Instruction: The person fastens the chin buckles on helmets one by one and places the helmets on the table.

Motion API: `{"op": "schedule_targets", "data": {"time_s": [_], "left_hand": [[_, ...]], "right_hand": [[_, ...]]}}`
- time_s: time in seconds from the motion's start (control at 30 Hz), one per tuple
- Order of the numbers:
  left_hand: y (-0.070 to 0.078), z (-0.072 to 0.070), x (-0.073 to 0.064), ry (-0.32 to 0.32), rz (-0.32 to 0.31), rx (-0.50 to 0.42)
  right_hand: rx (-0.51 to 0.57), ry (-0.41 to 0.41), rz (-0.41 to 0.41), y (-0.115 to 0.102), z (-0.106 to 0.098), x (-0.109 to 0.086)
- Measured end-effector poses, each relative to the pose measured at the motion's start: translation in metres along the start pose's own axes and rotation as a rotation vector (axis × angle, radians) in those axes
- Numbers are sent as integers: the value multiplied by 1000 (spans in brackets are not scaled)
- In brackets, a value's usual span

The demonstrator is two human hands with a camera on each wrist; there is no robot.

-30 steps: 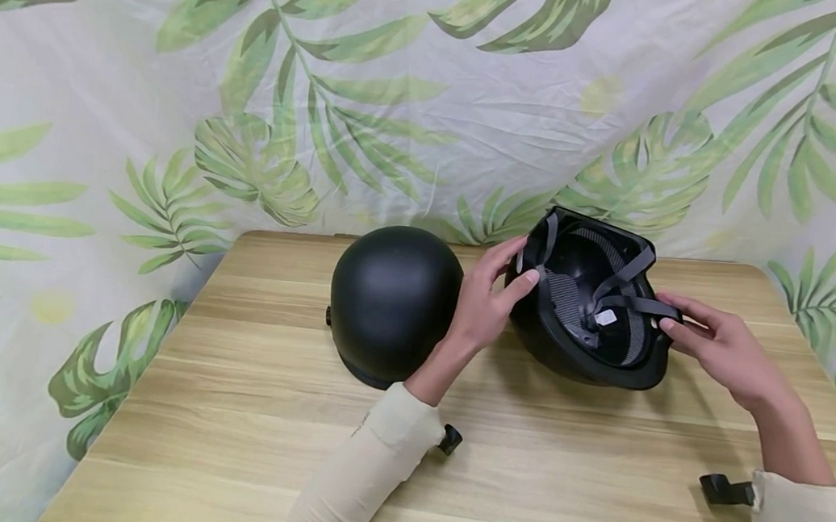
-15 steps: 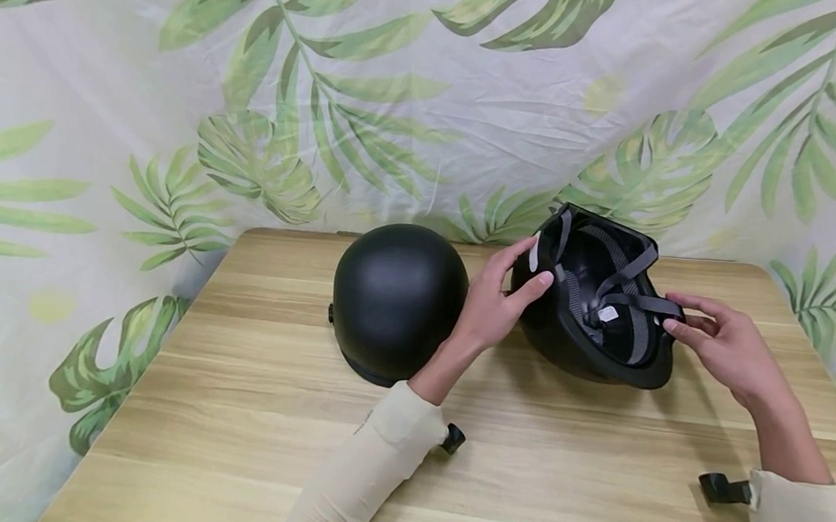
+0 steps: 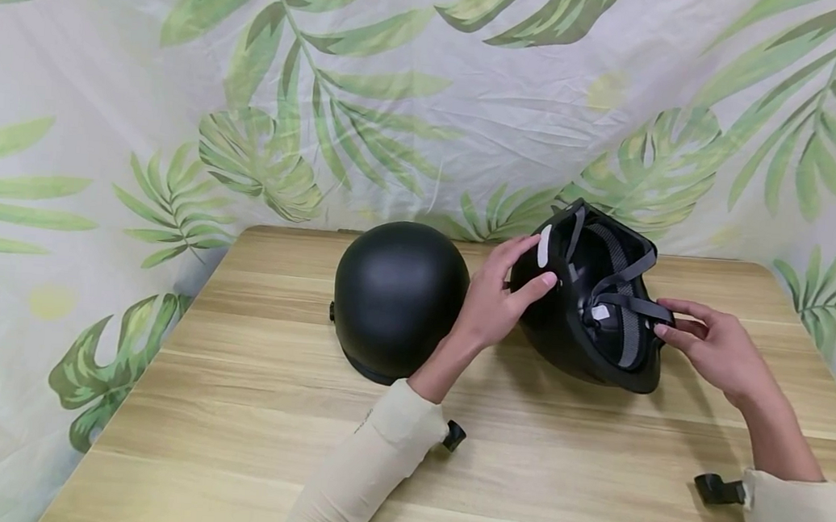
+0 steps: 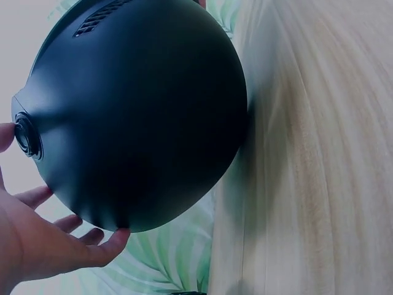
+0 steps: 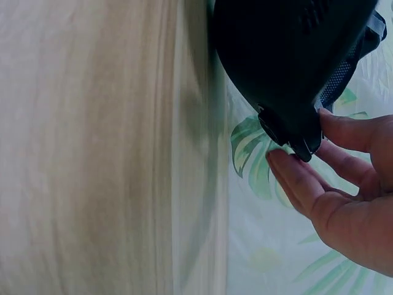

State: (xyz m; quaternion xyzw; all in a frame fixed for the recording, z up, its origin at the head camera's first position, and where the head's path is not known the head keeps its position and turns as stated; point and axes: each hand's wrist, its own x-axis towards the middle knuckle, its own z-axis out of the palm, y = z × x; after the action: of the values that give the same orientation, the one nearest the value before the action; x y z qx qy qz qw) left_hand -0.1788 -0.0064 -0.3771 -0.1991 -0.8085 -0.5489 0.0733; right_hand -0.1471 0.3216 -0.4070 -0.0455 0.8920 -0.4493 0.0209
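A black helmet (image 3: 559, 331) lies tipped over at the back right of the table, its opening facing up and to the right. Grey straps (image 3: 622, 277) cross its padded inside. My left hand (image 3: 491, 298) holds its left side, thumb and fingers spread over the shell; the left wrist view shows fingertips against the shell and a round black fitting (image 4: 26, 135) by one digit. My right hand (image 3: 718, 347) pinches the right rim between thumb and fingers, also visible in the right wrist view. The shell's underside is hidden in the head view.
A second black helmet (image 3: 397, 300) stands dome up, just left of my left hand. Both are on a wood-grain table (image 3: 247, 411). Behind hangs a leaf-patterned cloth (image 3: 372, 88). Black wrist mounts (image 3: 718, 489) stick out from the sleeves.
The held helmet has turned so that more of its left outer side and a white patch show. Its right rim shifted slightly left with my right hand. The second helmet stays put.
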Motion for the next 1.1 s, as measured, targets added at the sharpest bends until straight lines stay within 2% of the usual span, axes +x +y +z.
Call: {"op": "schedule_targets", "data": {"time_s": [0.17, 0.33, 0.47, 0.67, 0.8, 0.97, 1.1], "left_hand": [[-2, -2, 1, -64, -33, 10], [-4, -4, 0, -121, -40, 1], [-2, -4, -2, -102, -41, 9], [3, -4, -3, -17, -33, 70], [7, -5, -2, 11, -26, 113], [6, -6, -1, -3, -24, 120], [2, -10, 1, -52, -12, 85]], "right_hand": [[-123, 118, -79, -4, 4, -1], [-179, 152, -79, -5, 6, -2], [-155, 109, -66, -4, 10, -1], [-88, -51, -57, -3, 15, 0], [-57, -130, -46, -5, 15, 1], [-10, -153, -13, -5, 15, 2], [28, -127, -3, -5, 16, 1]]}}
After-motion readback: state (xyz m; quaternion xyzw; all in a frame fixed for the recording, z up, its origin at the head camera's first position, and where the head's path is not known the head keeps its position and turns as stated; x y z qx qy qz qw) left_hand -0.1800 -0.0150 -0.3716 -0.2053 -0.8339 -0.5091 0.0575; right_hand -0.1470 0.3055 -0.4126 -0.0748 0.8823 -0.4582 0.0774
